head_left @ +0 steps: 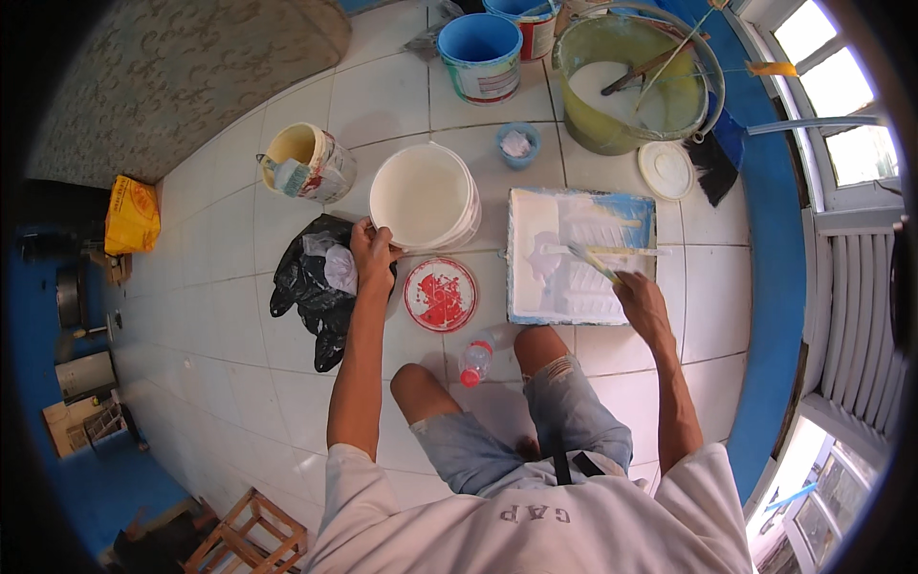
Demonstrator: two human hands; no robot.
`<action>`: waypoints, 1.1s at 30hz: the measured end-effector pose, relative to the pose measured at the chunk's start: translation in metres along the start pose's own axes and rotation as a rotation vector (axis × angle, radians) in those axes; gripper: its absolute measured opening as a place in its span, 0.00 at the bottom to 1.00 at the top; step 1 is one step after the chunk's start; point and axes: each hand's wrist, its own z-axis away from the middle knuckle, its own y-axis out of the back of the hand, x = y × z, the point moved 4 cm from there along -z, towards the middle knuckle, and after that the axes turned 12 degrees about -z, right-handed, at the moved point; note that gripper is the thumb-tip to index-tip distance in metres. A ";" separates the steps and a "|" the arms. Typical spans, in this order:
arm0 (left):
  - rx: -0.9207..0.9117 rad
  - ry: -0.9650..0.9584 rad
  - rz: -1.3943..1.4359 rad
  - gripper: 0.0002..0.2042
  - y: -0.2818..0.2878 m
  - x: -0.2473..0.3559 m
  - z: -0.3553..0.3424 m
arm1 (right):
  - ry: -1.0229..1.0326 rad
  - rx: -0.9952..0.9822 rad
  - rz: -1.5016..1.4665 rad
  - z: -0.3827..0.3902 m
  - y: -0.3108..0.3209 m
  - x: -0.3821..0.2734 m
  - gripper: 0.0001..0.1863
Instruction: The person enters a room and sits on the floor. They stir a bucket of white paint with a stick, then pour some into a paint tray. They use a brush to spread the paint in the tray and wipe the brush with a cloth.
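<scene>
Two hands are engaged around the white bucket [424,196], taken as landmark. Right of it, the paint tray [580,255] is laid flat on the tiled floor [229,316], so its white paint is probably kept within reach. Far behind it to the right, a large green bucket [636,81] is stood. Just in front, a red-stained lid [440,294] is placed. The bucket rim is gripped by the left hand [371,254], apparently for steadying. A brush [591,259] is held closed-fisted over the tray by the right hand [642,302].
</scene>
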 end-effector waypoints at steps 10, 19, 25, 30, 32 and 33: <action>0.057 0.023 0.363 0.26 -0.036 -0.012 -0.083 | -0.200 0.206 -0.210 0.060 -0.022 0.046 0.16; -0.021 -0.244 0.137 0.21 -0.030 -0.039 -0.068 | -0.122 0.309 -0.164 0.055 -0.044 0.081 0.18; 0.288 -0.111 -0.943 0.21 0.033 -0.208 0.065 | -0.235 0.265 -0.227 0.061 -0.056 0.086 0.19; 0.305 0.678 0.000 0.19 0.018 -0.273 0.109 | -0.152 0.285 -0.202 0.061 -0.061 0.095 0.20; 0.246 0.691 0.164 0.18 0.019 -0.288 0.089 | -0.074 0.325 -0.126 0.063 -0.062 0.100 0.19; 0.231 0.692 0.255 0.17 0.024 -0.294 0.073 | -0.062 0.305 -0.091 0.060 -0.062 0.091 0.19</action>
